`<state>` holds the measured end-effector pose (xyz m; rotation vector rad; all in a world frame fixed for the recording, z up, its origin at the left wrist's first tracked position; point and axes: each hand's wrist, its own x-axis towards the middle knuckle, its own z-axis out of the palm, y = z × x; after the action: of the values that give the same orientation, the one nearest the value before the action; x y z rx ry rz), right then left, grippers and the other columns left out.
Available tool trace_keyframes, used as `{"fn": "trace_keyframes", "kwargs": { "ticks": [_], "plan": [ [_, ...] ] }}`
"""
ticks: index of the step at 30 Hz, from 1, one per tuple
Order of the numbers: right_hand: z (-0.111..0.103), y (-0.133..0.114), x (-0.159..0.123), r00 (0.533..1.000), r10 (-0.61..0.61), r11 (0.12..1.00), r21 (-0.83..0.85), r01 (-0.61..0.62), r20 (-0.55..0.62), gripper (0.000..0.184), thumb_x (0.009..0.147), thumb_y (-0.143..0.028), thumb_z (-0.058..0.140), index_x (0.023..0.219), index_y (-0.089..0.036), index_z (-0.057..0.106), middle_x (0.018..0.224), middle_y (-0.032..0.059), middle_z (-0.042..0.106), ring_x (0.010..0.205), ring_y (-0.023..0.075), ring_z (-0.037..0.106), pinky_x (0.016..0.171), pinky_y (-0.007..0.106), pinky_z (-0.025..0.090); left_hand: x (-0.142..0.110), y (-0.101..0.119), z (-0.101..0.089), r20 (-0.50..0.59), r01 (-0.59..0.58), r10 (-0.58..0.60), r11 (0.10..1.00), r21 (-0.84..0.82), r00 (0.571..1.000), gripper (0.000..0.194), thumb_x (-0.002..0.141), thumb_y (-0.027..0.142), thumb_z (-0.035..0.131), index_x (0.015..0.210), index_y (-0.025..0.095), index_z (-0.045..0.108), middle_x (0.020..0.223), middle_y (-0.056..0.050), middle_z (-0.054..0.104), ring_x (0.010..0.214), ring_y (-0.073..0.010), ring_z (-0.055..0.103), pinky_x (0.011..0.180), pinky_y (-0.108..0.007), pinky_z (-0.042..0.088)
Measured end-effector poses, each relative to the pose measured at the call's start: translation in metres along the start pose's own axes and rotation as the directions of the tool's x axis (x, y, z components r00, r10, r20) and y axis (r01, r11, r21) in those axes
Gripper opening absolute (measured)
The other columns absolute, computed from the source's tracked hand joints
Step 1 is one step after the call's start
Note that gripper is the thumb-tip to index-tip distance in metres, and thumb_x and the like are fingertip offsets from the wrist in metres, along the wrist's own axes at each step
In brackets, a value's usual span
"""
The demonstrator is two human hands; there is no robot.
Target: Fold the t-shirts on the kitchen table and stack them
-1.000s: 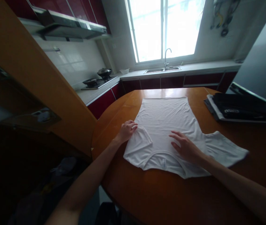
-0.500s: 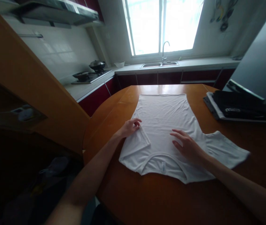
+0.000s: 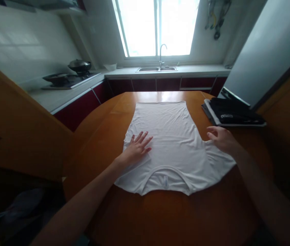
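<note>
The white shirt (image 3: 170,136) lay flat on the desk (image 3: 104,136), neckline near. The left hand (image 3: 136,150) pressed its left side, fingers spread, apparently to steady the cloth; the right hand (image 3: 221,138), fingers loosely apart, was at the right sleeve, its grip unclear.

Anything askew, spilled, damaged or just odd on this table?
Only an asymmetry: on the white T-shirt, the sleeve side by the left hand is folded inward, while the other sleeve, by the right hand, sticks out. No spill or tear visible; the folded dark clothes look neatly stacked.
</note>
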<state>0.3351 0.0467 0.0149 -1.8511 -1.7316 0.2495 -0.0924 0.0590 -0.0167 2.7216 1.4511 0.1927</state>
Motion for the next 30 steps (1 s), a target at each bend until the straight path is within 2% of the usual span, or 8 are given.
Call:
{"fn": "trace_keyframes", "kwargs": {
  "ticks": [3, 7, 12, 17, 21, 26, 28, 30],
  "plan": [
    [-0.026, 0.037, -0.012, 0.974, 0.227, 0.961, -0.167, -0.219, 0.027, 0.030, 0.086, -0.035, 0.063, 0.107, -0.016, 0.074, 0.108, 0.0140, 0.075, 0.096, 0.0277, 0.071, 0.083, 0.035, 0.054, 0.003, -0.004, 0.002, -0.061, -0.026, 0.026, 1.000, 0.006, 0.998, 0.054, 0.107, 0.047, 0.032, 0.158, 0.030, 0.034, 0.168, -0.007, 0.022, 0.156, -0.0289, 0.013, 0.122, -0.062, 0.016],
    [-0.043, 0.064, -0.041, 0.944, 0.323, 0.917, -0.271, -0.294, 0.069, 0.026, 0.083, -0.039, 0.068, 0.092, -0.016, 0.075, 0.098, 0.0145, 0.076, 0.090, 0.0281, 0.072, 0.074, 0.033, 0.052, 0.006, -0.008, 0.009, -0.083, -0.048, 0.046, 0.999, -0.021, 0.996, 0.053, 0.105, 0.047, 0.035, 0.156, 0.031, 0.039, 0.166, -0.008, 0.027, 0.155, -0.0312, 0.017, 0.121, -0.064, 0.016],
    [-0.050, 0.069, -0.055, 0.925, 0.375, 0.911, -0.208, -0.355, 0.063, 0.026, 0.073, -0.039, 0.076, 0.085, -0.016, 0.075, 0.088, 0.0116, 0.076, 0.082, 0.0258, 0.071, 0.067, 0.029, 0.049, 0.009, -0.011, 0.016, -0.081, -0.043, 0.037, 0.996, -0.075, 0.996, 0.054, 0.103, 0.047, 0.038, 0.154, 0.031, 0.043, 0.164, -0.009, 0.031, 0.154, -0.0339, 0.020, 0.119, -0.066, 0.016],
    [-0.052, 0.063, -0.054, 0.902, 0.393, 0.920, -0.097, -0.381, 0.178, 0.012, 0.066, -0.027, 0.072, 0.070, -0.015, 0.070, 0.068, 0.0047, 0.070, 0.064, 0.0171, 0.063, 0.053, 0.023, 0.041, 0.010, -0.010, 0.016, -0.080, -0.029, 0.022, 0.996, -0.088, 0.997, 0.053, 0.102, 0.048, 0.037, 0.153, 0.032, 0.045, 0.164, -0.007, 0.032, 0.154, -0.0345, 0.020, 0.118, -0.068, 0.015],
    [-0.060, 0.041, -0.053, 0.934, 0.328, 0.941, 0.042, -0.337, 0.140, 0.009, 0.067, -0.025, 0.064, 0.066, -0.016, 0.063, 0.064, 0.0016, 0.063, 0.060, 0.0137, 0.055, 0.052, 0.022, 0.038, 0.012, -0.007, 0.015, -0.075, -0.009, 0.003, 0.996, -0.086, 0.997, 0.052, 0.101, 0.046, 0.037, 0.150, 0.031, 0.048, 0.163, -0.007, 0.034, 0.153, -0.0349, 0.023, 0.117, -0.069, 0.016],
    [-0.057, -0.029, -0.044, 0.989, 0.106, 0.966, 0.224, -0.127, 0.104, 0.016, 0.072, -0.031, 0.066, 0.074, -0.016, 0.061, 0.069, 0.0000, 0.061, 0.062, 0.0121, 0.054, 0.053, 0.020, 0.039, 0.014, -0.006, 0.014, -0.087, -0.003, -0.006, 0.995, -0.097, 0.996, 0.051, 0.100, 0.044, 0.040, 0.149, 0.031, 0.050, 0.162, -0.009, 0.037, 0.152, -0.0349, 0.026, 0.117, -0.069, 0.018],
    [-0.046, -0.057, -0.040, 0.987, -0.012, 0.948, 0.316, -0.041, 0.163, 0.023, 0.073, -0.037, 0.070, 0.078, -0.016, 0.062, 0.070, 0.0005, 0.062, 0.062, 0.0123, 0.055, 0.052, 0.020, 0.041, 0.014, -0.006, 0.013, -0.085, 0.001, -0.010, 0.995, -0.101, 0.996, 0.051, 0.100, 0.045, 0.040, 0.149, 0.030, 0.050, 0.162, -0.009, 0.036, 0.152, -0.0352, 0.026, 0.116, -0.070, 0.018],
    [-0.034, -0.076, -0.035, 0.957, -0.096, 0.903, 0.428, -0.032, 0.274, 0.031, 0.077, -0.044, 0.070, 0.087, -0.015, 0.065, 0.075, 0.0028, 0.065, 0.065, 0.0138, 0.059, 0.053, 0.021, 0.045, 0.013, -0.007, 0.012, -0.087, 0.005, -0.014, 0.995, -0.103, 0.996, 0.052, 0.100, 0.045, 0.040, 0.149, 0.030, 0.050, 0.162, -0.009, 0.036, 0.152, -0.0355, 0.026, 0.116, -0.071, 0.019]
  ]
}}
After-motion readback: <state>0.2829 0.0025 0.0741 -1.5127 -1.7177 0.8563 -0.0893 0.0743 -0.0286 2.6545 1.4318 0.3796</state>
